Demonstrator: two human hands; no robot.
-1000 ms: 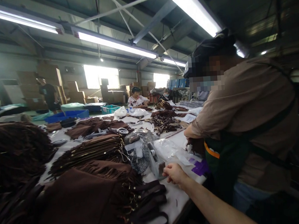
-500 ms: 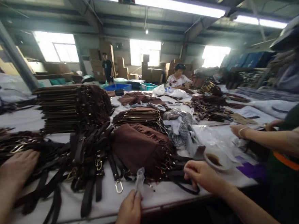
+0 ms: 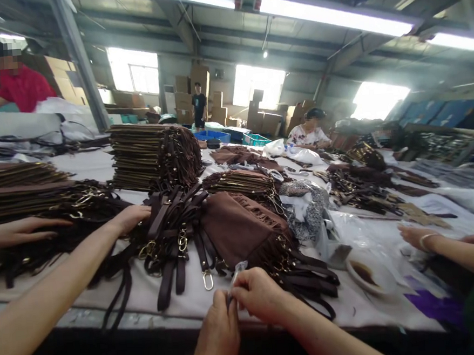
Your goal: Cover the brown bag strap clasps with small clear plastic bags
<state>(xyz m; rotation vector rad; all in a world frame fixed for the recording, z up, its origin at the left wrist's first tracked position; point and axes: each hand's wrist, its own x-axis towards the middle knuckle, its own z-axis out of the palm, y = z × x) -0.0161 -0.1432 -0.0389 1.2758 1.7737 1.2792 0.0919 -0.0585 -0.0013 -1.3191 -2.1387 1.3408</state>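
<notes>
Now I log: left hand (image 3: 218, 335) and right hand (image 3: 259, 297) both pinch the clear plastic sleeve (image 3: 236, 269), long axis upright, tip pointing away; earlier only the left hand held it.

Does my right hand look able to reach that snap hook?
Probably yes: the snap hook lies uncovered, close to the right hand; but that hand and the left hand are pinching a clear plastic bag.

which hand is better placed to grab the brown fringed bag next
Right, probably. The right hand lies just below the fringed bag and its straps; the left hand sits lower, near the edge of the table. Both pinch the clear plastic piece.
</notes>
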